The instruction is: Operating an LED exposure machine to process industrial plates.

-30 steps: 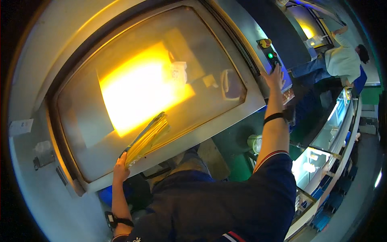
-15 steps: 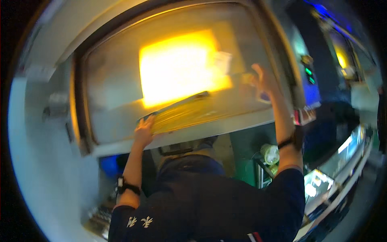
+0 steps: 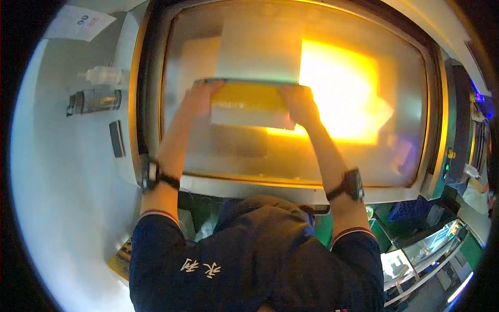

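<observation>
A wide, flat yellow panel with a dark greenish long edge is held level over the framed glass-like surface. My left hand grips its left end, the fingertips over the far edge. At the right end my right hand is closed on it the same way. Whether the panel touches the surface, I cannot tell. Just right of my right hand, a bright yellow-white glowing rectangle shows in the surface. Beyond the panel lies a pale rectangular area, either a sheet or a reflection.
A raised metal rim surrounds the surface. Left of it lie a white squeeze bottle, a dark clear bottle, a black flat block and a paper sheet. A lit tray stands at lower right.
My right hand, open and off to the right before, now holds the panel's right end. The panel is farther from me and more level. My view has shifted leftward.
</observation>
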{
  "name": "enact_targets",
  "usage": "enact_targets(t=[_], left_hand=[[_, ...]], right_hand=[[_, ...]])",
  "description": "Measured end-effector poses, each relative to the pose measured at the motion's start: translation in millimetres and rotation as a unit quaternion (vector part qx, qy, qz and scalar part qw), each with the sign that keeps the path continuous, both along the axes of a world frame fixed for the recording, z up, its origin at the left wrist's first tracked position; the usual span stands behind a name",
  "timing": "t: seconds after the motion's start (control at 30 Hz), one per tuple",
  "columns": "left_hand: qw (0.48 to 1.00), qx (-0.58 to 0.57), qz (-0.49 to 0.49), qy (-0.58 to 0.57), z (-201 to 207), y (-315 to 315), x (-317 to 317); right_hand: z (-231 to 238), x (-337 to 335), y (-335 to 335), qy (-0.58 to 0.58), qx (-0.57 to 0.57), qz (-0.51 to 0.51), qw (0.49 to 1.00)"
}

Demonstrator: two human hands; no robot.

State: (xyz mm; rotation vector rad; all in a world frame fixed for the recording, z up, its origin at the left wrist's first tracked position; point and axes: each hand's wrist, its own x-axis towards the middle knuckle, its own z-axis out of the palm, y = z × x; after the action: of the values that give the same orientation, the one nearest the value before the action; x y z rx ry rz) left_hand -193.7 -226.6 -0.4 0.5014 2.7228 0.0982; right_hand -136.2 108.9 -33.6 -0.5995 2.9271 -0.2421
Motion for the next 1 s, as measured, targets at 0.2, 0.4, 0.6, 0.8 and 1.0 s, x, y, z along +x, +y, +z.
enact_targets(t=[0.2, 0.4, 0.6, 0.8, 1.0], left_hand=[[0.996, 0.062, -0.052, 0.027, -66, -8, -225], [0.885, 0.421, 0.128, -0.153, -45, 70, -289], [0.972, 0.161, 0.02, -0.17, -46, -11, -259], [0.968, -0.034, -0.176, -0.175, -11, -40, 36], [0.989, 0.045, -0.139, -0.024, -18, -43, 66]], right_hand=[[-3, -205, 12, -0.058, 0.003, -0.11, 0.992], [-52, -278, 53, 0.154, 0.018, -0.091, 0.984], [-17, -219, 9, 0.132, -0.013, -0.019, 0.991], [9, 77, -11, -0.169, 0.05, 0.031, 0.984], [18, 104, -24, -0.089, -0.069, -0.072, 0.991]])
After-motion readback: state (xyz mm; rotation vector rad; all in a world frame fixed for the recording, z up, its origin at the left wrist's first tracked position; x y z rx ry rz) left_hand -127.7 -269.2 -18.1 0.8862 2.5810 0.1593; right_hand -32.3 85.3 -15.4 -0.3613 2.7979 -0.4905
